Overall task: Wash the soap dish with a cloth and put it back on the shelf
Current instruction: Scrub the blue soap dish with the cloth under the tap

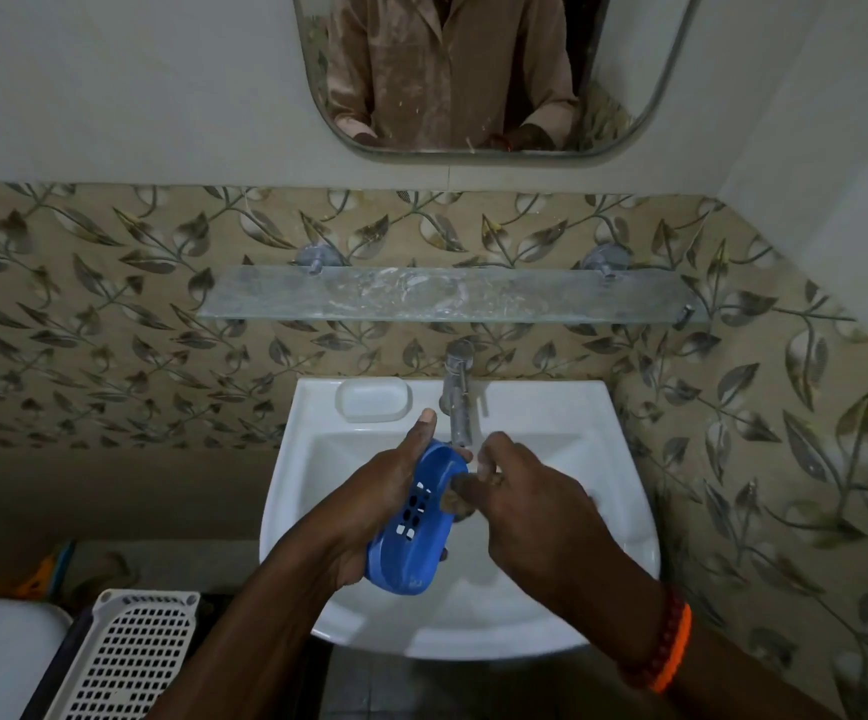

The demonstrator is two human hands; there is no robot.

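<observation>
A blue plastic soap dish [414, 537] with drain holes is held tilted over the white sink [624, 558]. My left hand [385, 491] grips it from the left, thumb pointing up. My right hand [530, 506] holds a small dark cloth [457, 498] pressed against the dish's inner side, just under the tap [458, 402]. Most of the cloth is hidden by my fingers. Whether water runs I cannot tell. The glass shelf [447, 298] above the tap carries nothing.
A mirror [473, 70] hangs above the shelf. A moulded soap recess [374, 400] sits at the sink's back left. A white perforated basket [125, 662] and a white lid [1, 657] stand at the lower left. Leaf-patterned tiles cover the walls.
</observation>
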